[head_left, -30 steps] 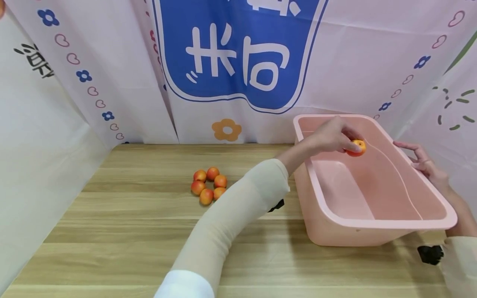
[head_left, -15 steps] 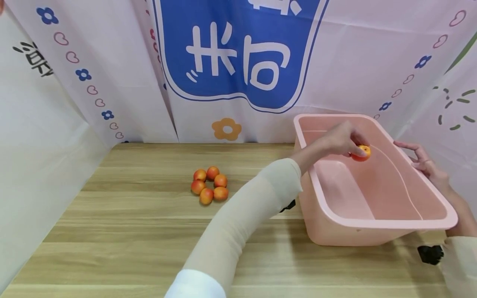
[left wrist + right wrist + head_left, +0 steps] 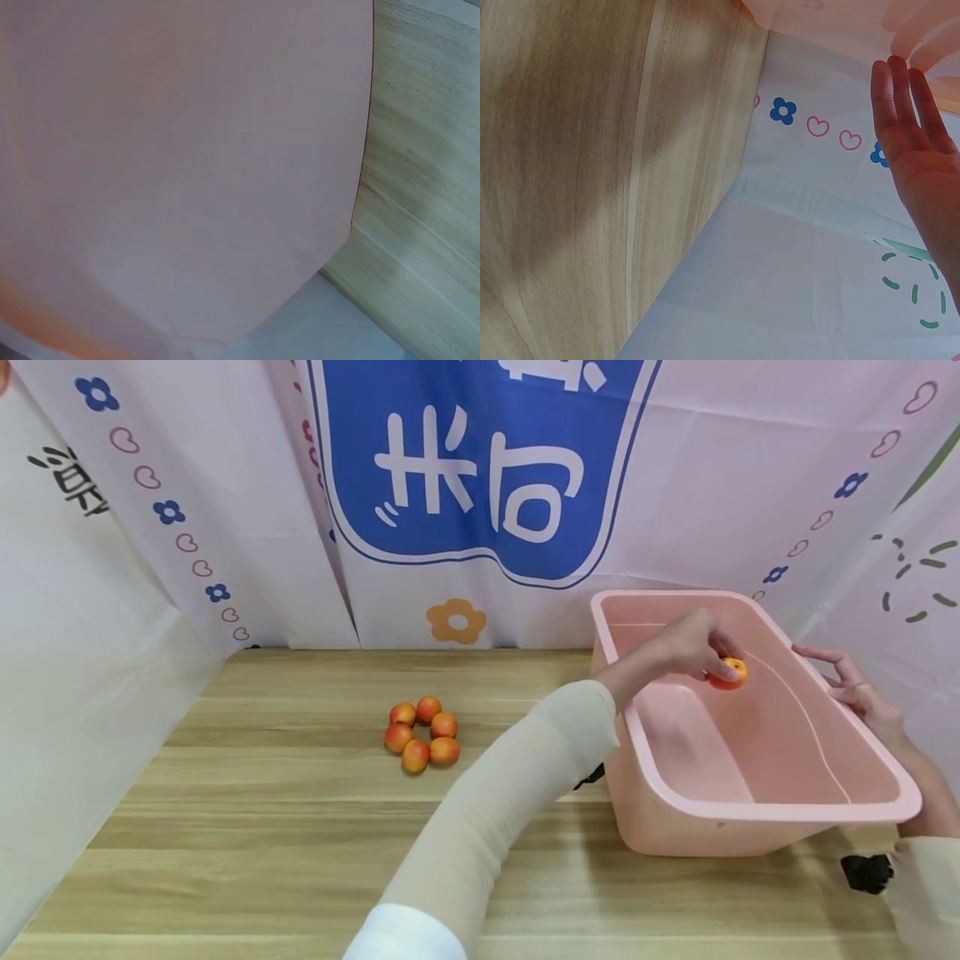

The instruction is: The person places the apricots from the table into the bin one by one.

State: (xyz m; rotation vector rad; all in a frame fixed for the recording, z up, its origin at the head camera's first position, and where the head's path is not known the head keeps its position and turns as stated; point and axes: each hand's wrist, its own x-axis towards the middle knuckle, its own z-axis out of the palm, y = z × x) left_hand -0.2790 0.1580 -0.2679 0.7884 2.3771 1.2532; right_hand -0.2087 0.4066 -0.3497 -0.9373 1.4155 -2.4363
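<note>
My left hand [image 3: 693,647] pinches a small orange-red fruit [image 3: 729,673], apricot-like, with a dark spot on top. It hangs inside the opening of a deep pink plastic tub [image 3: 637,752], below the level of the back rim. My right hand [image 3: 870,702] is at the tub's right rim. In the right wrist view, the right hand's fingers [image 3: 904,105] are straight, with their tips at the tub's outer wall [image 3: 825,22]. Neither the left hand nor the fruit shows in the left wrist view, where the tub's pink wall [image 3: 210,150] fills most of the picture.
Several matching fruits [image 3: 415,756] lie in a ring on the wooden table [image 3: 262,827], left of the tub. A white printed curtain [image 3: 480,593] stands along the table's back edge. Black wrist devices [image 3: 866,872] are partly visible beneath the arms.
The left hand has moved right and slightly down with the fruit, deeper into the tub's opening. Its forearm no longer covers part of the fruit ring. The right hand has stayed put.
</note>
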